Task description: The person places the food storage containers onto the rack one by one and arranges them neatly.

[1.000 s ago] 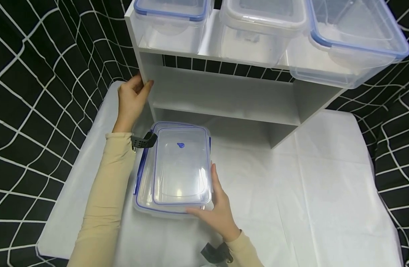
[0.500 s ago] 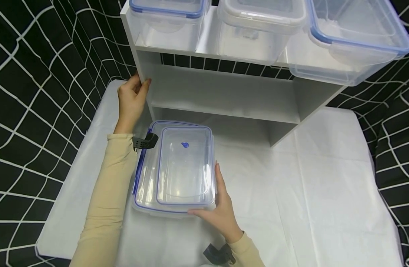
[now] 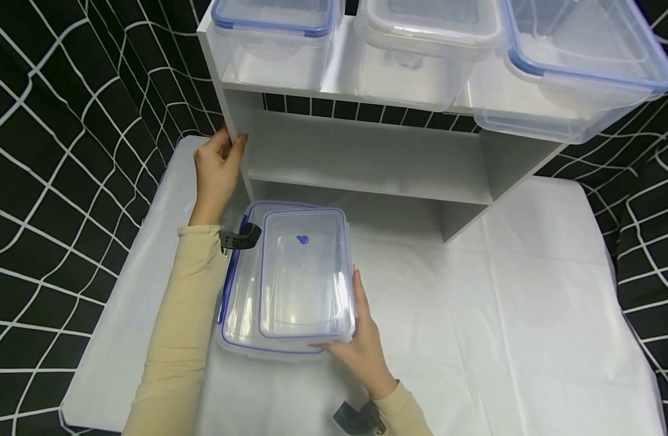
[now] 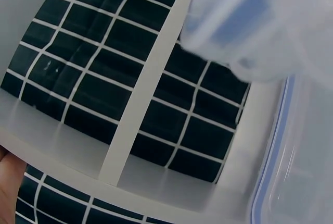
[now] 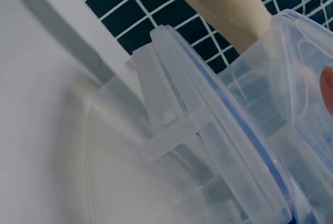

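Note:
Near the shelf's left edge my left hand (image 3: pixel 216 172) pinches the side panel (image 3: pixel 211 60) of a white shelf unit, thumb on the front and fingers behind. My right hand (image 3: pixel 366 348) holds a small clear food container (image 3: pixel 306 272) with a blue seal line and blue valve by its near right corner. That container overlaps a larger clear food container (image 3: pixel 241 315) with a blue seal and a blue clip on its left side. In the right wrist view, the larger container (image 5: pixel 171 125) shows a clear clip, and a fingertip (image 5: pixel 327 88) appears beside the smaller container.
Three lidded clear containers line the top of the shelf unit: one blue-rimmed (image 3: pixel 274 54), one white-lidded (image 3: pixel 421 54), and one blue-rimmed (image 3: pixel 579 79) overhanging the front edge. A middle shelf board (image 3: pixel 366 163) spans below. White cloth (image 3: pixel 530 315) covers the table; black grid-patterned fabric (image 3: pixel 50 200) surrounds it.
The small container has shifted slightly right over the larger one with my right hand. My left hand stays at the side panel.

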A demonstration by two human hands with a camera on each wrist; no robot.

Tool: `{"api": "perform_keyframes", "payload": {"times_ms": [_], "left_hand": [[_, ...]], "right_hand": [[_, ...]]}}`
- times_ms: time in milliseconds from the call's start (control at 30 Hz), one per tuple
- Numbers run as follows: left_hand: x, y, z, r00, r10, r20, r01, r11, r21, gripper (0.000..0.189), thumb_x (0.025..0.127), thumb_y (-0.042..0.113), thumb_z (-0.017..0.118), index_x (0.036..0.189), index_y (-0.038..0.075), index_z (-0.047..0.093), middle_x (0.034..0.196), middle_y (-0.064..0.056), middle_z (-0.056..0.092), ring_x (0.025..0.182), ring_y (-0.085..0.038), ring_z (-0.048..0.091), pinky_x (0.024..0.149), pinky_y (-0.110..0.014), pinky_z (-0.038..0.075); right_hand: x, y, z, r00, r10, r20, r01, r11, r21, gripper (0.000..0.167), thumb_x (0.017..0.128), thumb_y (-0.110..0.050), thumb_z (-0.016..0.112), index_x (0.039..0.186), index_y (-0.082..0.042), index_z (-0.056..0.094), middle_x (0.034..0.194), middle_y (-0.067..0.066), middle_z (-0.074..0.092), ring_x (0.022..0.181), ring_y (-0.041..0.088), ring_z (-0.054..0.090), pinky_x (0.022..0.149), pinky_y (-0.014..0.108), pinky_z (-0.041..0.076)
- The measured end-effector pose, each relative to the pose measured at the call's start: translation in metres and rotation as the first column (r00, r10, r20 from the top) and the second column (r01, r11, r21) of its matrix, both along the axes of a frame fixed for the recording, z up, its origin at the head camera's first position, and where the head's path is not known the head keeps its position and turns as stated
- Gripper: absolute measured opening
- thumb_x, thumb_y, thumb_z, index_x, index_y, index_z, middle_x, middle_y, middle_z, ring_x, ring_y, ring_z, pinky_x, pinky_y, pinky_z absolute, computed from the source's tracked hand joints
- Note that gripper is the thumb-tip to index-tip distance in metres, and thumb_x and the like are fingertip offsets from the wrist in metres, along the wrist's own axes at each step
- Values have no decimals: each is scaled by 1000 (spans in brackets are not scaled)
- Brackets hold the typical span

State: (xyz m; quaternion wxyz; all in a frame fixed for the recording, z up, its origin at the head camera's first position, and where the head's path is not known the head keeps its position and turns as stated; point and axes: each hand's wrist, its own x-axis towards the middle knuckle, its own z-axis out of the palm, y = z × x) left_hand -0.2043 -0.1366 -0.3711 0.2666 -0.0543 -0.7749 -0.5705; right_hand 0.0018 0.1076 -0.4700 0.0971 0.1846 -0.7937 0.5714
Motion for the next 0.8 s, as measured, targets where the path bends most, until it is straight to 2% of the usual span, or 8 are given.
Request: {"api": "perform_keyframes", "payload": {"times_ms": [100, 167, 267, 400, 500, 600, 700, 800], "left_hand": [[0, 0, -1, 1000, 10, 2, -10, 1000, 10, 22, 91, 1, 58, 108, -12, 63, 104, -23, 67, 91, -30, 65, 77, -20, 49], [-1, 1, -1, 1000, 5, 1, -6, 999, 33, 24, 91, 1, 58, 111, -12, 62, 107, -23, 65, 96, -30, 65, 81, -23, 50], [-2, 2, -2, 1000, -5, -17, 7, 993, 118, 29, 91, 1, 58, 118, -11, 59, 115, -24, 62, 105, -29, 61, 87, -27, 48], [-2, 5, -5, 997, -14, -73, 34, 956, 290, 34, 90, -2, 58, 122, -13, 55, 121, -25, 58, 113, -26, 58, 93, -31, 45], [-2, 6, -6, 994, -20, -107, 59, 924, 377, 32, 90, -3, 58, 119, -13, 55, 119, -23, 60, 112, -23, 58, 95, -32, 44], [-2, 5, -6, 994, -30, -108, 69, 923, 379, 28, 89, -3, 59, 115, -13, 55, 112, -15, 60, 107, -20, 58, 94, -32, 44], [-2, 1, -5, 994, -44, -96, 74, 940, 332, 27, 88, -4, 61, 113, -12, 56, 108, -10, 60, 105, -19, 59, 92, -31, 46], [-2, -3, -4, 997, -41, -71, 58, 963, 262, 27, 87, -2, 64, 111, -12, 58, 107, -14, 63, 103, -20, 62, 89, -29, 47]], "right_hand": [[1, 1, 0, 1000, 19, -22, -20, 1000, -24, 121, 58, 7, 83, 150, -1, 5, 153, 18, 18, 136, 16, 28, 104, 31, 31], [1, 2, -1, 999, 26, -32, -27, 999, -35, 121, 57, 7, 83, 150, 0, 5, 153, 20, 17, 137, 14, 26, 105, 27, 28], [0, 2, -1, 999, 23, -22, -24, 999, -38, 120, 59, 8, 83, 150, -1, 4, 153, 20, 19, 136, 16, 29, 104, 28, 29], [-1, 2, -2, 1000, 6, 18, -5, 999, -32, 118, 62, 9, 81, 151, -4, 3, 152, 21, 21, 133, 23, 31, 102, 39, 32], [-1, 2, -3, 999, -1, 38, 2, 999, -33, 119, 63, 8, 81, 151, -6, 3, 153, 20, 19, 133, 27, 30, 102, 42, 30], [-1, 2, -3, 999, 6, 41, -4, 999, -45, 118, 64, 8, 80, 151, -6, 2, 154, 19, 17, 135, 27, 28, 104, 35, 29], [-1, 5, -3, 999, 7, 43, -4, 998, -64, 118, 64, 9, 79, 151, -7, 1, 154, 18, 16, 136, 29, 27, 105, 28, 28], [1, 9, -2, 998, -28, 59, 32, 997, -71, 117, 65, 9, 79, 151, -8, 2, 154, 19, 16, 134, 37, 28, 105, 30, 29]]}}
